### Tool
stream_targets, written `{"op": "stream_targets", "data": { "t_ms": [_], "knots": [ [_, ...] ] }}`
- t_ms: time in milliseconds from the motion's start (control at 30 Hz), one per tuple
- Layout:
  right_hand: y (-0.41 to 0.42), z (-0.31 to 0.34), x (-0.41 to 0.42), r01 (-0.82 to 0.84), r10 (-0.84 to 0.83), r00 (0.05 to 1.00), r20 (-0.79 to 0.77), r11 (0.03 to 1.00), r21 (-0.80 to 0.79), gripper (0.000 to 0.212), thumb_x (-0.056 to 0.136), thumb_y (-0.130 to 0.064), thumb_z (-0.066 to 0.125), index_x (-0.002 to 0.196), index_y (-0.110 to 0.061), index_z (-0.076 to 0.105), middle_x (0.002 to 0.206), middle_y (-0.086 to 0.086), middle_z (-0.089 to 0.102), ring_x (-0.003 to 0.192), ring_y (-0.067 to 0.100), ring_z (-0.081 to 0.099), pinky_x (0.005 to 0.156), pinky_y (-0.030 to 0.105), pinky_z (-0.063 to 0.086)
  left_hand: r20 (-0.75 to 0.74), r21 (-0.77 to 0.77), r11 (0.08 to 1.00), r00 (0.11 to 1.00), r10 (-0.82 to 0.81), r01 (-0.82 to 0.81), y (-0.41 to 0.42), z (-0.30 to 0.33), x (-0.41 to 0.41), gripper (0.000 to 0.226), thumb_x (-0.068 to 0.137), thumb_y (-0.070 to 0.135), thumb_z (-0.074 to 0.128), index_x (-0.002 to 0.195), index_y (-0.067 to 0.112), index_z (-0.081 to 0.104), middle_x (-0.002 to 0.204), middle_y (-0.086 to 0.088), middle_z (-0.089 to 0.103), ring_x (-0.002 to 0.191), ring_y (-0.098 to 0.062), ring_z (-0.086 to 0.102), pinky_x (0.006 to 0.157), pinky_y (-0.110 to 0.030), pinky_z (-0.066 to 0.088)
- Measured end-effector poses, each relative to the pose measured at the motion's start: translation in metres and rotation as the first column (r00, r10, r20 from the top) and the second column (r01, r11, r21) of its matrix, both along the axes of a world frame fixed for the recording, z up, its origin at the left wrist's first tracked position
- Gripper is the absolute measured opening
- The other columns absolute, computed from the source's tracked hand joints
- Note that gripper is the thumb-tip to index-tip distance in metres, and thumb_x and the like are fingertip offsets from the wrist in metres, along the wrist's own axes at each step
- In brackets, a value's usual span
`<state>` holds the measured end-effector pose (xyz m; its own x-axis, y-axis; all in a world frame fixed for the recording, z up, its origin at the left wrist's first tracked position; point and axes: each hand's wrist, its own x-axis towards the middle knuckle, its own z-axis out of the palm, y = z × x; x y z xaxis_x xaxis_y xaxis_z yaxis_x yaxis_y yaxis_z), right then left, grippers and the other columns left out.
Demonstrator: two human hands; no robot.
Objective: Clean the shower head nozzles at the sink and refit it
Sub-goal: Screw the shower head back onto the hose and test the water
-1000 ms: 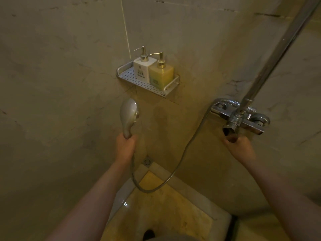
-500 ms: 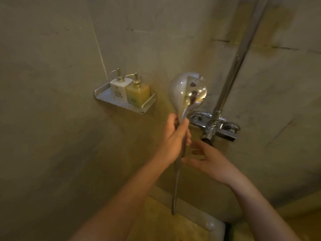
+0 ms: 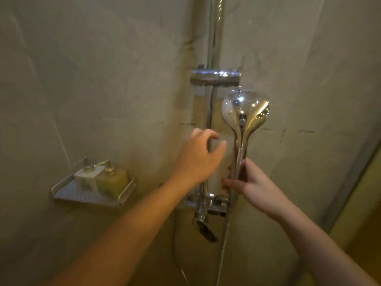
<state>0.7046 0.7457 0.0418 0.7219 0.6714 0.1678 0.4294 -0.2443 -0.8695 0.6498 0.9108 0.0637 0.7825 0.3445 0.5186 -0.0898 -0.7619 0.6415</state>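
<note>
The chrome shower head (image 3: 246, 112) stands upright with its shiny back toward me, just below the bracket (image 3: 215, 77) on the vertical riser pipe (image 3: 214, 38). My right hand (image 3: 250, 182) grips its handle near the bottom. My left hand (image 3: 198, 155) hovers beside the handle with curled fingers apart, holding nothing, in front of the riser. The metal hose (image 3: 222, 248) hangs down from the handle. The nozzle face is turned away and hidden.
The mixer tap (image 3: 206, 205) with its spout sits below the hands. A metal wall shelf (image 3: 90, 199) at the left holds a white and a yellow pump bottle. A glass door edge (image 3: 348, 182) runs along the right.
The shower head passed from my left hand to my right and rose toward the bracket. My left hand let go and opened. The view tilted up.
</note>
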Motion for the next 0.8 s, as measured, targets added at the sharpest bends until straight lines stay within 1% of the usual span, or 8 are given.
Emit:
{"op": "stream_targets", "data": {
  "t_ms": [67, 133, 200, 267, 400, 500, 600, 800],
  "knots": [
    [-0.007, 0.027, 0.011, 0.028, -0.029, 0.999, 0.029, 1.000, 0.009, 0.025, 0.088, -0.010, 0.070, 0.108, -0.010, 0.055, 0.095, 0.005, 0.069, 0.086, 0.015, 0.070, 0.074, 0.026, 0.054, 0.009, 0.175, 0.983, 0.998, 0.059, -0.059, 0.007, 0.023, 0.008, 0.035, 0.097, 0.034, 0.061, 0.130, 0.022, 0.062, 0.125, 0.001, 0.050, 0.118, -0.016, 0.047, 0.096, -0.031, 0.042],
    [-0.011, 0.056, 0.023, 0.059, -0.059, 0.994, 0.087, 0.998, 0.007, 0.025, 0.088, -0.011, 0.070, 0.109, -0.012, 0.056, 0.096, 0.004, 0.071, 0.085, 0.013, 0.071, 0.079, 0.031, 0.056, 0.077, 0.341, 0.929, 0.989, 0.125, -0.144, 0.013, 0.043, 0.014, 0.044, 0.093, 0.028, 0.061, 0.137, 0.023, 0.060, 0.136, -0.008, 0.050, 0.124, -0.026, 0.046, 0.100, -0.041, 0.045],
    [-0.012, 0.085, 0.035, 0.087, -0.090, 0.988, 0.126, 0.996, 0.026, 0.026, 0.087, -0.010, 0.072, 0.108, -0.013, 0.056, 0.099, 0.006, 0.072, 0.090, 0.017, 0.072, 0.084, 0.037, 0.057, 0.193, 0.451, 0.861, 0.967, 0.164, -0.236, 0.019, 0.058, 0.020, 0.055, 0.086, 0.023, 0.063, 0.141, 0.022, 0.059, 0.146, -0.016, 0.049, 0.130, -0.037, 0.047, 0.101, -0.049, 0.045],
    [-0.011, 0.115, 0.046, 0.112, -0.121, 0.979, 0.167, 0.992, 0.061, 0.027, 0.086, -0.006, 0.072, 0.107, -0.010, 0.056, 0.101, 0.009, 0.072, 0.094, 0.023, 0.071, 0.078, 0.034, 0.058, 0.263, 0.523, 0.801, 0.949, 0.175, -0.292, 0.022, 0.068, 0.027, 0.065, 0.083, 0.020, 0.065, 0.148, 0.021, 0.055, 0.155, -0.020, 0.044, 0.141, -0.042, 0.041, 0.107, -0.054, 0.041],
    [-0.005, 0.170, 0.063, 0.127, -0.154, 0.963, 0.223, 0.983, 0.131, 0.026, 0.084, -0.002, 0.071, 0.104, -0.008, 0.056, 0.103, 0.012, 0.071, 0.092, 0.023, 0.072, 0.063, 0.025, 0.056, 0.266, 0.613, 0.730, 0.949, 0.171, -0.303, 0.027, 0.082, 0.039, 0.081, 0.084, 0.022, 0.067, 0.159, 0.026, 0.037, 0.170, -0.017, 0.023, 0.157, -0.040, 0.017, 0.118, -0.057, 0.027],
    [0.002, 0.203, 0.075, 0.126, -0.164, 0.956, 0.244, 0.979, 0.163, 0.027, 0.084, -0.002, 0.071, 0.106, -0.007, 0.056, 0.102, 0.012, 0.072, 0.095, 0.029, 0.072, 0.080, 0.046, 0.061, 0.127, 0.676, 0.693, 0.965, 0.228, -0.252, 0.031, 0.084, 0.050, 0.089, 0.092, 0.034, 0.062, 0.165, 0.035, 0.010, 0.174, -0.007, -0.008, 0.159, -0.034, -0.007, 0.125, -0.055, 0.011],
    [0.011, 0.229, 0.081, 0.117, -0.165, 0.957, 0.239, 0.973, 0.200, 0.027, 0.085, -0.004, 0.070, 0.108, -0.006, 0.054, 0.093, 0.008, 0.072, 0.096, 0.030, 0.073, 0.091, 0.065, 0.051, 0.103, 0.694, 0.676, 0.964, 0.246, -0.247, 0.035, 0.079, 0.057, 0.094, 0.093, 0.039, 0.058, 0.164, 0.037, -0.004, 0.171, -0.003, -0.023, 0.158, -0.034, -0.017, 0.126, -0.057, 0.005],
    [0.030, 0.261, 0.089, 0.095, -0.159, 0.964, 0.215, 0.956, 0.278, 0.028, 0.089, -0.005, 0.066, 0.112, -0.007, 0.051, 0.097, 0.009, 0.069, 0.093, 0.018, 0.074, 0.091, 0.061, 0.053, 0.115, 0.717, 0.645, 0.957, 0.267, -0.266, 0.038, 0.068, 0.065, 0.101, 0.092, 0.044, 0.057, 0.163, 0.032, -0.014, 0.168, -0.005, -0.030, 0.154, -0.036, -0.028, 0.126, -0.061, 0.009]
  ]
}}
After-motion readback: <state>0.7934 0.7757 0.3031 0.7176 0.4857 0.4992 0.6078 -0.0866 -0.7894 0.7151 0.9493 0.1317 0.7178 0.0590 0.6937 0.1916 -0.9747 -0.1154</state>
